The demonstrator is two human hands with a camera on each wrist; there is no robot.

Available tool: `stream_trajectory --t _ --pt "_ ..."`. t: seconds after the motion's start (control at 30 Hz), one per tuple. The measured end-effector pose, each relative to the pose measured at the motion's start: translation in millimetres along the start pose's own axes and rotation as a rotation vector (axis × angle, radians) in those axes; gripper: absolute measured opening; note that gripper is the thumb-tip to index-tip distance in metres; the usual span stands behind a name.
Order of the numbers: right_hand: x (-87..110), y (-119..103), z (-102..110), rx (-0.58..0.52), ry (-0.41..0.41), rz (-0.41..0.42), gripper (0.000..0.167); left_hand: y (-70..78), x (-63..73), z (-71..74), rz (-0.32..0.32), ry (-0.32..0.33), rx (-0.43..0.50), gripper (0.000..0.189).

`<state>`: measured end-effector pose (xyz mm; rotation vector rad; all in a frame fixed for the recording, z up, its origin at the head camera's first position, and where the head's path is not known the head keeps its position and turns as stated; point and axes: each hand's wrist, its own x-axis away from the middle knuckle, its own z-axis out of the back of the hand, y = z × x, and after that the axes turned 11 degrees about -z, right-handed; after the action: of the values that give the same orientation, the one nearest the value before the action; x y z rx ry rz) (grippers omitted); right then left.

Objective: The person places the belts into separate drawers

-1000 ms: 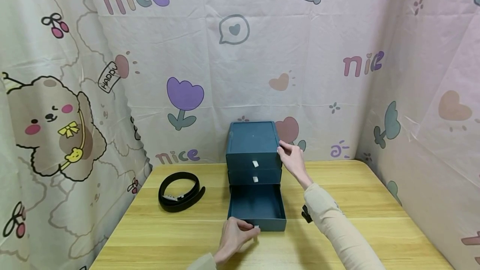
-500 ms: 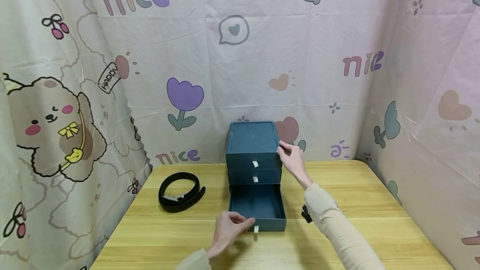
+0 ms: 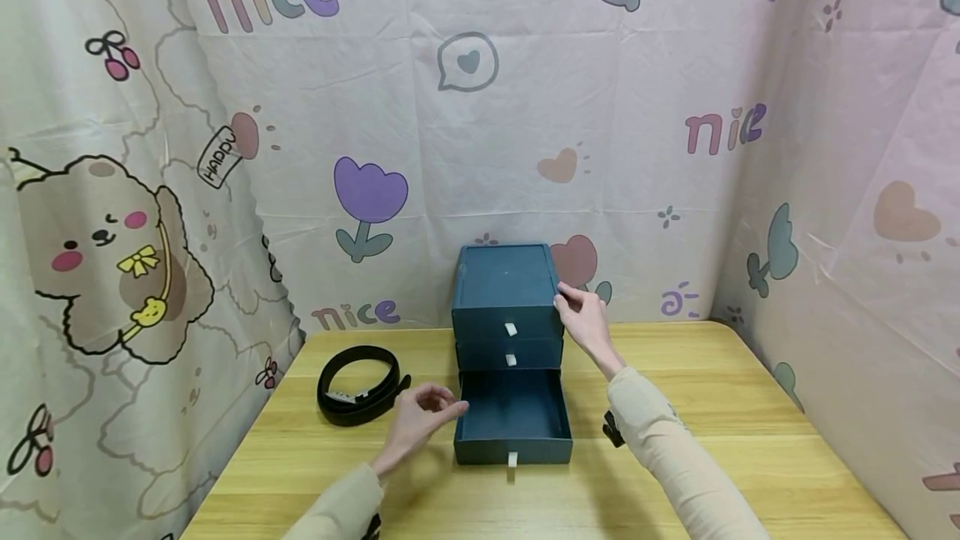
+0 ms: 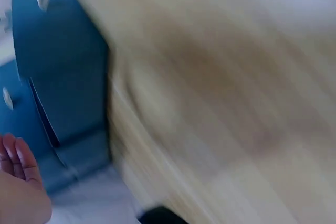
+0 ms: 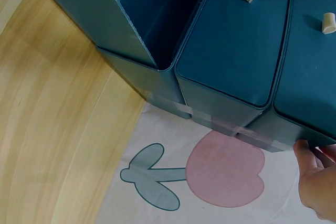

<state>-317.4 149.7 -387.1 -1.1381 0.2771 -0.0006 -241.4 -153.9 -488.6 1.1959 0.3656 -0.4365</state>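
Note:
A blue drawer box [image 3: 506, 275] stands on the table with its bottom drawer [image 3: 513, 451] pulled out; the inside looks bare. In the head view my left hand [image 3: 420, 423] is just left of that drawer, fingers loosely bent and holding nothing. A coiled black belt [image 3: 356, 411] with a metal buckle lies left of this hand. My right hand [image 3: 587, 319] touches the box's upper right edge with thumb and fingertips. The right wrist view shows that hand [image 5: 317, 182] against the box's side. Only part of my left hand [image 4: 23, 187] appears in the blurred left wrist view.
The wooden table [image 3: 712, 415] reaches back to a printed cloth [image 3: 480, 148], with more cloth hanging on both sides. White pull tabs [image 3: 511, 329] mark the drawer fronts. The two upper drawers are pushed in.
My left hand has let go of the bottom drawer's tab and moved left and up, towards the belt. The drawer stays pulled out. My right hand has not moved.

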Motion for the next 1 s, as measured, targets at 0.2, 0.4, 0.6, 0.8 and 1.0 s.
stream_trajectory --t 0.2,0.4,0.6,0.8,1.0 --pt "-1.2 1 -2 -0.008 0.002 0.001 0.042 -25.2 -11.3 35.7 0.006 0.017 -0.132 0.031" --pt "-1.9 1 -2 -0.01 0.008 0.006 0.042 -46.6 -13.7 68.0 0.073 -0.048 -0.19 0.057" --pt "-2.3 0 -2 -0.007 0.007 0.006 0.042 -61.9 -13.4 84.5 0.077 -0.069 -0.228 0.071" --pt "-1.5 0 -2 -0.003 0.008 0.007 0.042 -70.8 -13.9 86.4 0.04 -0.08 -0.271 0.072" --pt "-1.1 1 -2 -0.009 0.003 0.003 0.042 -75.5 -17.7 85.6 0.064 -0.091 -0.284 0.071"
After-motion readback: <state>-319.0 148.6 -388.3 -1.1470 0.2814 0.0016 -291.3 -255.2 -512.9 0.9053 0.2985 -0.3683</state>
